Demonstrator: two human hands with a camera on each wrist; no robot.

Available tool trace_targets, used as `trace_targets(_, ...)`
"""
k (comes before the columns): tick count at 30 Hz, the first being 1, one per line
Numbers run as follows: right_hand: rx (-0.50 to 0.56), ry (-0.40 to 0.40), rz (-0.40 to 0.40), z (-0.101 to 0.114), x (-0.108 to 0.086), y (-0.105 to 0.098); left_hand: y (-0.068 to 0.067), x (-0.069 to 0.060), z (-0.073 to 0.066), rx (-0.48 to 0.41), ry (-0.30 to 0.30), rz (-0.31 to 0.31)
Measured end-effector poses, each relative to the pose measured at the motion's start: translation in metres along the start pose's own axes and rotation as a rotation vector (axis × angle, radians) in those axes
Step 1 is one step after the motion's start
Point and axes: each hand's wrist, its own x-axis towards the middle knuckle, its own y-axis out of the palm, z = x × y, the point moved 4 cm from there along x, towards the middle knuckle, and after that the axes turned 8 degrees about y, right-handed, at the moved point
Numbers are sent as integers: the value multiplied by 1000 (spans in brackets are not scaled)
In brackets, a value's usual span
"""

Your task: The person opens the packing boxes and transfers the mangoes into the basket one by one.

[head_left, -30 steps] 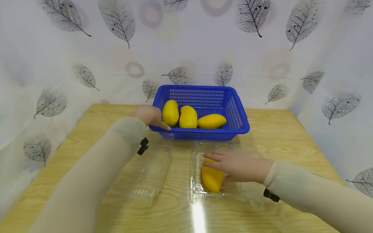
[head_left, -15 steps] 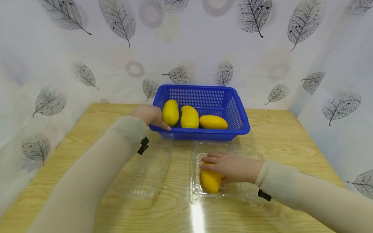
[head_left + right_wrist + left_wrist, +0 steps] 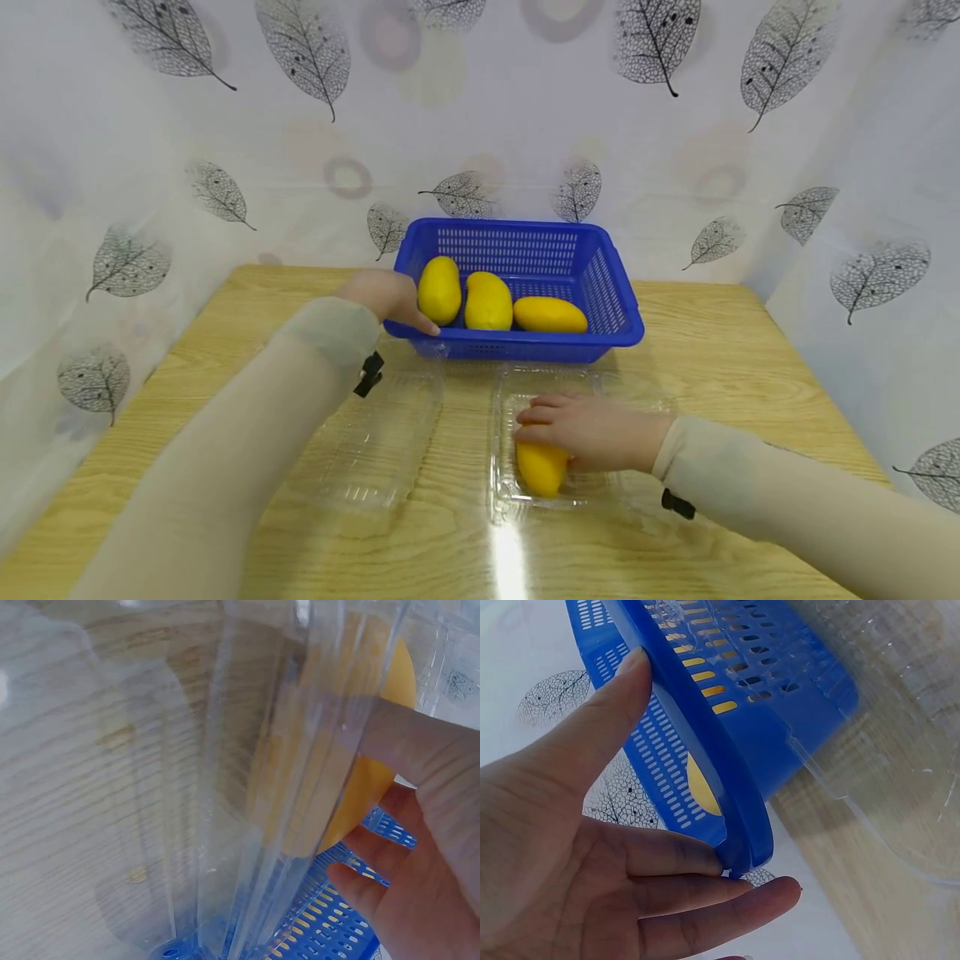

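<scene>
In the head view my right hand (image 3: 592,431) lies over a yellow mango (image 3: 542,468) in a clear plastic container (image 3: 501,417). The right wrist view shows that mango (image 3: 360,795) between my thumb and fingers, partly seen through the clear wall. My left hand (image 3: 382,298) grips the left front corner of a blue plastic basket (image 3: 517,343). Seen from the left wrist, the thumb rests on the rim and the fingers reach round the corner. Inside the basket are a greenish-yellow mango (image 3: 439,292), a middle mango (image 3: 488,302) and a mango lying sideways (image 3: 551,315).
A clear container part (image 3: 375,442), likely its lid or another box, lies to the left, partly behind my left sleeve. More clear plastic (image 3: 637,396) extends under my right wrist. Everything sits on a wooden table (image 3: 697,350) before a leaf-patterned curtain (image 3: 525,100).
My right hand has moved slightly left and settled more firmly over the mango, whose lower end shifted a little. The sideways mango in the basket moved slightly right. My left hand stays in place.
</scene>
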Motion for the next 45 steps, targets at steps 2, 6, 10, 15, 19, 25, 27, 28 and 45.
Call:
trace_targets(2,13,3,-1,0,2,0,0,0,0,1,4,2)
trace_targets(6,44,18,17,-2,4,-1,-2,-1,-2,2,6,1)
trace_targets(10,53,16,24,-2,4,-2,-3,-2,-3,-3,1,1)
trace_targets(15,50,17,25,-2,5,-2,-3,-4,-3,-6,-7,-2)
trace_targets(19,48,28,22,-3,5,0,-3,-6,-3,-11,-5,-3)
trace_targets(25,45,29,7,-3,5,2,-2,-6,-4,-14,-6,-4)
trace_targets(27,46,23,-1,-3,4,1,-2,-6,-4,-18,-10,-4)
trace_targets(28,48,19,-7,-3,4,0,-2,-5,-3,-19,-12,-4)
trace_targets(45,40,8,-86,-10,-1,-19,-2,-5,-3,-10,-14,-5)
